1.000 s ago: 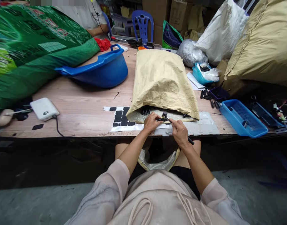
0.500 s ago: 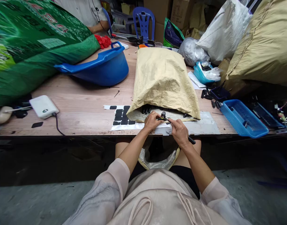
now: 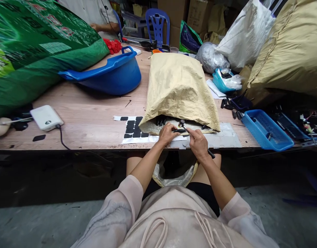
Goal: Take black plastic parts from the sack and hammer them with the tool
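Observation:
My left hand (image 3: 167,133) is closed on a small black part (image 3: 179,131) at the table's front edge, just before the mouth of a tan woven sack (image 3: 179,89). My right hand (image 3: 199,144) grips a small hammer (image 3: 184,126) by its black handle, whose end sticks out behind my wrist. The hammer's head hangs just above the black part. More black parts (image 3: 161,122) lie in the sack's mouth. A white sheet with black pads (image 3: 134,129) lies left of my hand.
A blue basin (image 3: 114,76) and a big green sack (image 3: 31,51) fill the left. A white box with a cable (image 3: 46,117) sits front left. Blue trays (image 3: 267,129) and black parts lie right. An open bag (image 3: 174,176) rests on my lap. Another person's arm (image 3: 101,24) is behind.
The hammer head has risen slightly and shifted towards the sack, off the black part. My left hand keeps its hold in place.

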`<action>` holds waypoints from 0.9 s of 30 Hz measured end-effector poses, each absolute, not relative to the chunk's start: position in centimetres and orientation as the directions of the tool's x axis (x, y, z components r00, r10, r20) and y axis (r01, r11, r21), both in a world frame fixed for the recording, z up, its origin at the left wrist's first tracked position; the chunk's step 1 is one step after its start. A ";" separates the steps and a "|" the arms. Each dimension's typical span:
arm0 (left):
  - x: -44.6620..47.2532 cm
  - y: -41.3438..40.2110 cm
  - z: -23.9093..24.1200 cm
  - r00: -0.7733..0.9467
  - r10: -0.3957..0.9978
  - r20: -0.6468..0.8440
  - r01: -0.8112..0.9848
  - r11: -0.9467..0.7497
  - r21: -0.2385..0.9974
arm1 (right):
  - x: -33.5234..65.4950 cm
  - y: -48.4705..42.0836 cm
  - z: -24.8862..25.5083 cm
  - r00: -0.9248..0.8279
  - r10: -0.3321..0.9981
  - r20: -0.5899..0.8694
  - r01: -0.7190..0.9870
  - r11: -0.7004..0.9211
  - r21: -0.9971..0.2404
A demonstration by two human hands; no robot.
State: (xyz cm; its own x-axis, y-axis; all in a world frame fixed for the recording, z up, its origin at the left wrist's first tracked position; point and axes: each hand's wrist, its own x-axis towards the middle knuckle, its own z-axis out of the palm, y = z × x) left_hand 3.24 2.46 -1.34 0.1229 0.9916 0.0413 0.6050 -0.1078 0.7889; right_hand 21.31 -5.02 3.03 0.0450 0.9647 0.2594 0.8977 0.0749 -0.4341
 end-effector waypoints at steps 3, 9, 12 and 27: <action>2.8 2.6 -1.7 0.174 0.983 0.062 0.575 -0.152 0.804 | 22.0 -4.5 3.1 0.081 0.945 0.315 0.849 0.100 -0.519; 2.1 2.8 -2.0 0.205 0.977 0.066 0.561 -0.172 0.810 | 22.6 -4.4 2.6 0.085 0.938 0.337 0.793 0.141 -0.593; 2.1 2.7 -2.0 0.204 0.976 0.070 0.550 -0.174 0.817 | 22.7 -4.7 2.4 0.091 0.937 0.338 0.785 0.141 -0.603; 2.7 2.5 -2.1 0.156 0.984 0.087 0.538 -0.158 0.828 | 20.9 -5.6 3.1 0.042 0.939 0.341 0.853 0.144 -0.502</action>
